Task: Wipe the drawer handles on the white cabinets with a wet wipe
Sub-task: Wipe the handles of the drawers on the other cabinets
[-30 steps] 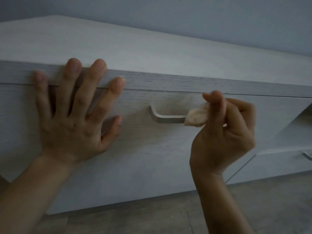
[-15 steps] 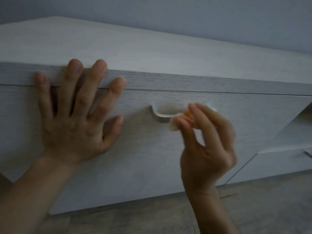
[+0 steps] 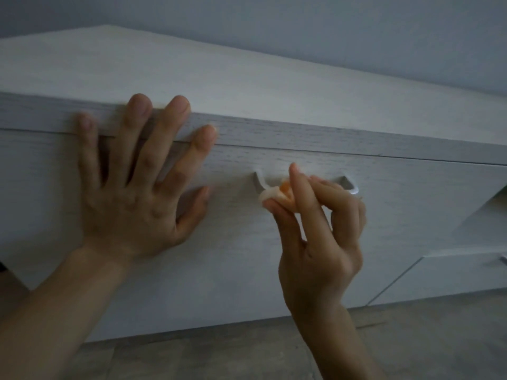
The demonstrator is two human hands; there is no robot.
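Note:
A low white cabinet point(image 3: 247, 86) fills the view, and its drawer front point(image 3: 397, 229) carries a metal bar handle point(image 3: 348, 185). My right hand point(image 3: 321, 237) pinches a crumpled white wet wipe point(image 3: 270, 193) against the left end of that handle, hiding the handle's middle. My left hand point(image 3: 137, 187) lies flat with fingers spread on the drawer front, left of the handle, fingertips reaching over the cabinet's top edge.
To the lower right sits a second, lower drawer point(image 3: 452, 275) with a metal handle point(image 3: 503, 260) cut off by the frame edge. Grey floor point(image 3: 411, 338) runs along the cabinet's base. A plain wall point(image 3: 329, 28) rises behind.
My right hand has slid the wipe leftward along the handle, from its right part to its left end, uncovering the right end. My left hand has stayed in place.

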